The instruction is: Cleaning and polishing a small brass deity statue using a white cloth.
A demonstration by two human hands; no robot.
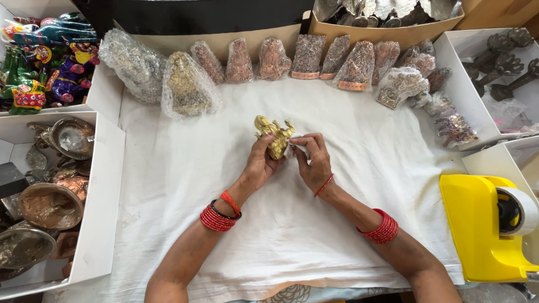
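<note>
The left hand [261, 163] holds a small gold statue [274, 134] up over the middle of the desk, with its fingers closed around the bottom of it. The right hand [314, 160] is just beside it and pinches a small white bit [296, 143] against the statue's side. Both wrists wear red bangles [216, 217]. A white cloth [337, 185] covers the desk under the hands. Along the far edge of the cloth lies a row of statues wrapped in clear plastic [238, 60]. On the left, a white box [104, 185] holds metal bowls and lamps. On the right, near the edge, sits a yellow tape holder [474, 224] with a roll of tape in it.
</note>
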